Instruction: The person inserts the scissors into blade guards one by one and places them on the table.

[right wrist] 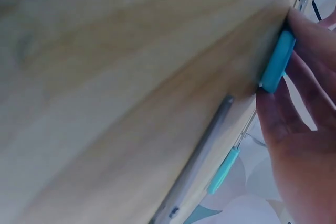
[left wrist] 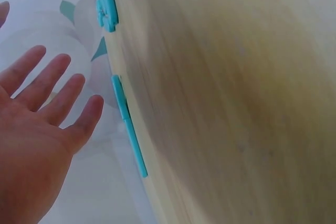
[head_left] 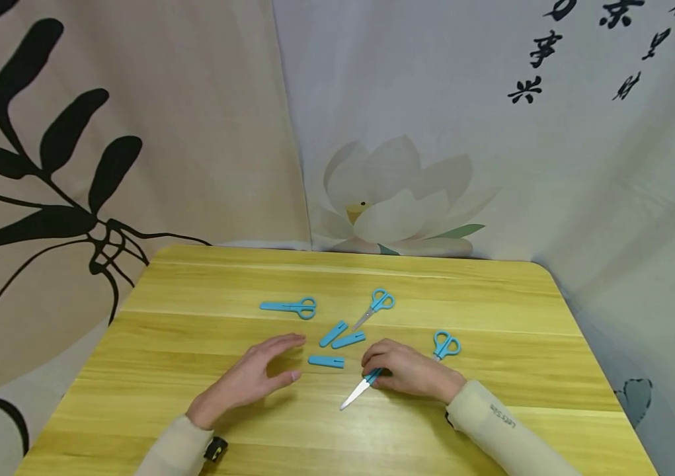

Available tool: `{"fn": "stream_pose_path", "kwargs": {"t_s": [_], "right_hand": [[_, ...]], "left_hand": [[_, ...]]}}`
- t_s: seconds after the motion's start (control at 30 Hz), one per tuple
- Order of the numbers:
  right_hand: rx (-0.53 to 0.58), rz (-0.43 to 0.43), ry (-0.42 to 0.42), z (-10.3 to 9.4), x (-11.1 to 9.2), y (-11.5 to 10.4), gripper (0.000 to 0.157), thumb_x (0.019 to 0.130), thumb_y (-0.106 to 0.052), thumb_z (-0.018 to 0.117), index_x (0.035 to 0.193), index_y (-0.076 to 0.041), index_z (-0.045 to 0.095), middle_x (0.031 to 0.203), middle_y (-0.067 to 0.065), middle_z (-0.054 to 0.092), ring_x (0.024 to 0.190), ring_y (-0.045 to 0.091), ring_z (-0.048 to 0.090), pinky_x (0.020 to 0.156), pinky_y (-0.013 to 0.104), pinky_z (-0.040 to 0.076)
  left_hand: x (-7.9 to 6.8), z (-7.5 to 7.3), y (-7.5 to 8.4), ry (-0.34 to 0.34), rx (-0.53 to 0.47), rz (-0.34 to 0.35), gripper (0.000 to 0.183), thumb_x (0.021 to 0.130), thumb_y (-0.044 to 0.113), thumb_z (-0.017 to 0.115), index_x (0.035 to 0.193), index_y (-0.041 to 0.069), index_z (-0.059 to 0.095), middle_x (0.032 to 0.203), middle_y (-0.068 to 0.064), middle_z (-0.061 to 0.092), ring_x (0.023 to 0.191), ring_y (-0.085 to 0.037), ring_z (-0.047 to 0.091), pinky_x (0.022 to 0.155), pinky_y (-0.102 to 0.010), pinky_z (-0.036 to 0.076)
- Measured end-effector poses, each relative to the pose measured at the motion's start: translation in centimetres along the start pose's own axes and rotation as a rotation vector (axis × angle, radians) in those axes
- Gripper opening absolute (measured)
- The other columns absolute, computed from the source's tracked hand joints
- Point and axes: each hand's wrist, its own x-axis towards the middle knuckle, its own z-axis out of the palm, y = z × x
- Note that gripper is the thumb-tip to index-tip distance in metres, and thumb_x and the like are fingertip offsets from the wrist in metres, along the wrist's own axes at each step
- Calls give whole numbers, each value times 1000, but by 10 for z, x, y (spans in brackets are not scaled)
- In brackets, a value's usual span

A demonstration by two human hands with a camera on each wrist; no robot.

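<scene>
The right hand (head_left: 404,370) pinches the blue handles of bare-bladed scissors (head_left: 357,391) at the table (head_left: 313,449); the left hand (head_left: 250,373), spread wide and holding nothing, is well apart to their left. If it reached in carelessly, the tapering metal tip (aimed left and toward the near edge) could nick it. Three slim, slotted plastic covers (head_left: 325,361) lie loose on smooth, streaky yellow grain

Lower frame: wood-grained worktop (head_left: 492,297), smooth, faintly glossy; scissors (head_left: 363,386) show shiny metal blades (head_left: 354,396) and plastic handles (head_left: 375,377); blade covers (head_left: 326,361) look smooth, plastic. Upper frame: curtain (head_left: 212,119) of matt cloth.
</scene>
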Motion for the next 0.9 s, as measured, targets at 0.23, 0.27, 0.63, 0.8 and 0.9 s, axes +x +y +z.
{"fn": "stream_pose_path", "kwargs": {"t_s": [0.23, 0.27, 0.63, 0.8, 0.9], "right_hand": [[-18, -9, 82, -3, -10, -1, 15, 93, -18, 80, 108, -16, 78, 120, -4, 68, 115, 15, 60, 98, 32, 52], [-18, -3, 94, -3, -12, -2, 15, 93, -18, 80, 108, -16, 78, 120, -4, 68, 115, 15, 60, 98, 33, 52], [-65, 3, 199, -9, -29, -1, 21, 89, -16, 84, 108, -14, 77, 119, -3, 69, 113, 18, 62, 96, 37, 54], [-66, -4, 216, -11, -34, -1, 22, 89, -16, 84, 109, -14, 77, 119, -2, 69, 113, 19, 62, 96, 38, 54], [-62, 4, 218, -12, -37, -3, 21, 89, -16, 84, 109, -13, 77, 120, -1, 69, 113, 19, 62, 97, 39, 54]], "left_hand": [[9, 9, 3, -78, -24, -13, 60, 99, 30, 72, 150, 8, 52, 154, -11, 51, 141, -37, 47, 113, -60, 38], [10, 10, 4, -87, -32, -18, 60, 99, 31, 72, 151, 9, 52, 154, -10, 51, 141, -36, 47, 113, -60, 38], [31, 23, 9, -143, -139, -27, 58, 95, 28, 77, 146, 9, 57, 148, -8, 57, 139, -35, 49, 113, -60, 38], [38, 27, 6, -141, -140, -19, 55, 93, 28, 79, 143, 11, 61, 140, -3, 63, 131, -30, 56, 110, -56, 42], [42, 30, 4, -139, -136, -28, 53, 93, 28, 80, 141, 13, 63, 136, -1, 64, 126, -27, 59, 109, -54, 44]]}}
